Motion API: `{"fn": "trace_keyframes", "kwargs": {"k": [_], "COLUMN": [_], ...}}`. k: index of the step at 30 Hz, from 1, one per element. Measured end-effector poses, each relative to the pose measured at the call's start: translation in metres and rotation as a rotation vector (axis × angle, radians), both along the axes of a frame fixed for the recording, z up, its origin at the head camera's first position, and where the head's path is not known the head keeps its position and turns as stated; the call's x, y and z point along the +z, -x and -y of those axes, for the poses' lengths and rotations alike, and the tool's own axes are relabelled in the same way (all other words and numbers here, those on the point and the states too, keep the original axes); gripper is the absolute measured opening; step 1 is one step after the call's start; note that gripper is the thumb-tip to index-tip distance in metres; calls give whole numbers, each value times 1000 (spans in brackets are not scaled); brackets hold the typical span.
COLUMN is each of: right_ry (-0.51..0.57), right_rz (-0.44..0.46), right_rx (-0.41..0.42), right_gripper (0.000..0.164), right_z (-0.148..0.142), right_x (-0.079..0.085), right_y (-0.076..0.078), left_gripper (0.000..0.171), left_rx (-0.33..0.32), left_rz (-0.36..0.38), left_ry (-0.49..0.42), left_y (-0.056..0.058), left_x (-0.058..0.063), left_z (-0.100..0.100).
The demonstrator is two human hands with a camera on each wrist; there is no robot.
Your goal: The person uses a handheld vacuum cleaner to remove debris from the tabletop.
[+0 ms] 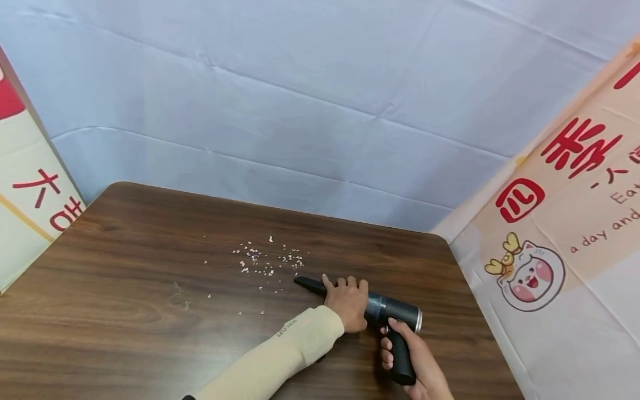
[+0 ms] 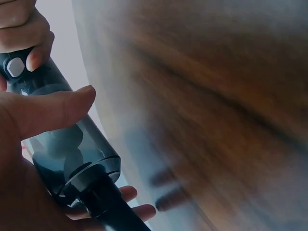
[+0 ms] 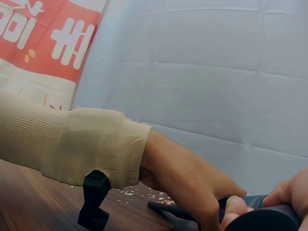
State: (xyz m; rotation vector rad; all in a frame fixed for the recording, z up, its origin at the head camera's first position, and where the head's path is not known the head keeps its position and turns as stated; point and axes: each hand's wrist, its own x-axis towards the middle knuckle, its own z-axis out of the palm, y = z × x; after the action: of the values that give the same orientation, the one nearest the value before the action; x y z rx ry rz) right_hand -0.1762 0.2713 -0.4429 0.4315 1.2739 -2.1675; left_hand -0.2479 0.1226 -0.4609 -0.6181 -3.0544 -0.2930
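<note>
A black handheld vacuum cleaner point(image 1: 398, 312) with a narrow nozzle point(image 1: 308, 284) is held low over the table, its nozzle pointing left toward scattered white scraps point(image 1: 245, 270). My left hand point(image 1: 348, 304) wraps around the front of its barrel from above. In the left wrist view, the left thumb point(image 2: 57, 111) lies across the clear dust cup point(image 2: 94, 137), and fingertips show on the far side. My right hand point(image 1: 419, 355) grips the handle point(image 1: 401, 358) at the rear. One right fingertip is close to the pale button point(image 2: 15, 67).
The brown wood-grain table point(image 1: 125, 266) has rounded far corners. Pale cloth point(image 1: 280, 111) hangs behind it, and printed panels point(image 1: 590, 239) stand at both sides. A few thin strands point(image 1: 176, 290) lie left of the scraps. A cream sleeve point(image 1: 280, 350) covers the left forearm.
</note>
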Motion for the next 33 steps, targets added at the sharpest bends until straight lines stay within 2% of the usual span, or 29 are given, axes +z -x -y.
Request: {"fn": "trace_keyframes", "kwargs": {"k": [9,14,26,33], "right_ry": [-71,-108,-79,-85], "right_rz": [-8,-21,-28,-32], "right_rx": [-117,-182,-216,-273], "right_gripper": [37,44,39,42], "right_z": [13,21,33,39], "right_x": [-4,-7,-10,-12], "right_y": [-2,-2,1,4], "left_gripper": [57,60,60,58], "left_rx": [-16,-27,-40,-41], "left_rz": [-43,-43,5,10], "left_ry": [-20,-23,-2,-14], "left_y": [4,8,19,22], "left_x": [-1,-2,-5,-5], "left_z": [5,7,12,16]}}
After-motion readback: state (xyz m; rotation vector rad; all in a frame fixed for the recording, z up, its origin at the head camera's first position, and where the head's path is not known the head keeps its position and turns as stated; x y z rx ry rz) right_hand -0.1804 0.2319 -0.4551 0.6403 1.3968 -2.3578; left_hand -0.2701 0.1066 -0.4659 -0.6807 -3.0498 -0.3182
